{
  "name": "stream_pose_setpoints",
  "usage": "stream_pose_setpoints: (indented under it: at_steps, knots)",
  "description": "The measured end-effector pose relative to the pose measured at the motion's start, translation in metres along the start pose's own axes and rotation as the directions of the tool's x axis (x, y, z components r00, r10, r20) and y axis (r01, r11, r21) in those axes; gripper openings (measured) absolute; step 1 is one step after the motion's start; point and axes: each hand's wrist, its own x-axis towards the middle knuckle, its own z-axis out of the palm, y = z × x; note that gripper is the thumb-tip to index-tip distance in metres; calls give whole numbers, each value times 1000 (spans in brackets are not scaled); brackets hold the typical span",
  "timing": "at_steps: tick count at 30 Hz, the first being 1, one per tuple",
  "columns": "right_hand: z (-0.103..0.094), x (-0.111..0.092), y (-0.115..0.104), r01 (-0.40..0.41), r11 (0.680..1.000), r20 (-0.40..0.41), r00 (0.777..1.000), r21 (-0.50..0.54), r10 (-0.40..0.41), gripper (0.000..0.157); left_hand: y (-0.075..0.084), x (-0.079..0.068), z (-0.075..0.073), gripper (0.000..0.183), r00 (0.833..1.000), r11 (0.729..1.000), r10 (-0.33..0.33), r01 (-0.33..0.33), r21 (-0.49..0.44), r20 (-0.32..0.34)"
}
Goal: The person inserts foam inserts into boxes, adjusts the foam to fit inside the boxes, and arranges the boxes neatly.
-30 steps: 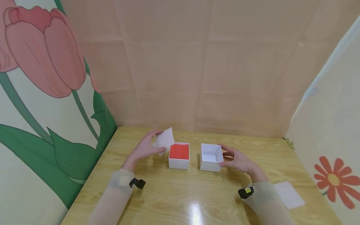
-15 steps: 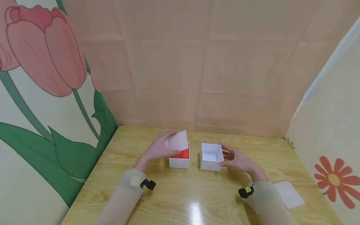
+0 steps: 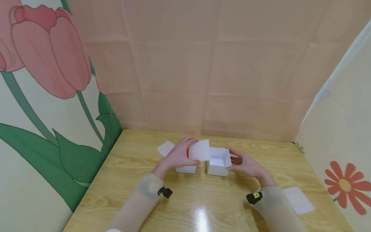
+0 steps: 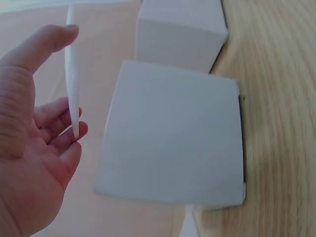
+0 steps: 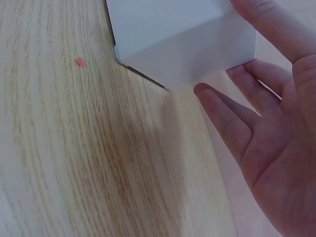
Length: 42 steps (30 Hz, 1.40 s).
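Observation:
My left hand (image 3: 179, 155) holds a thin white square card (image 3: 200, 150) between thumb and fingertips. In the left wrist view that card (image 4: 72, 84) shows nearly edge-on. Hand and card are above the left white box (image 3: 185, 169), masking most of its top; a sliver of its red contents (image 3: 187, 153) shows beside the card. The card's right edge overlaps the right white box (image 3: 217, 169) in view. That open-topped box has a bare white floor. My right hand (image 3: 247, 165) grips its right side, thumb near the front corner and fingers toward the back.
Another white square sheet (image 3: 166, 148) lies behind the left hand. A further white sheet (image 3: 300, 200) lies by the right forearm on the wooden table (image 3: 200, 199). A small reddish speck (image 5: 80, 61) is on the wood. A tan backdrop (image 3: 208, 71) rises behind.
My left hand has carried the white card rightward, from beside the left box across its top toward the right box. The sheet behind has come into view. My right hand stays put.

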Motion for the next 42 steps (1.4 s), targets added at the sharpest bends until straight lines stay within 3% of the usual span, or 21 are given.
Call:
stream_pose_setpoints:
  at_steps: [8,16,26,42]
  knots:
    - [0,-1,4,20,1000,-5,1000,16,-20,105,12,13,24,88,998,993,59,-62,102,28]
    - [1,0,3,52,996,14,998,66,-53,103,19,27,36,91,997,978,2,-17,209,71]
    - [1,2,3,97,991,45,994,88,-101,102,30,37,42,89,994,980,-36,15,199,101]
    - [0,1,-1,62,997,22,998,53,-63,104,42,55,59,88,978,969,-57,6,249,200]
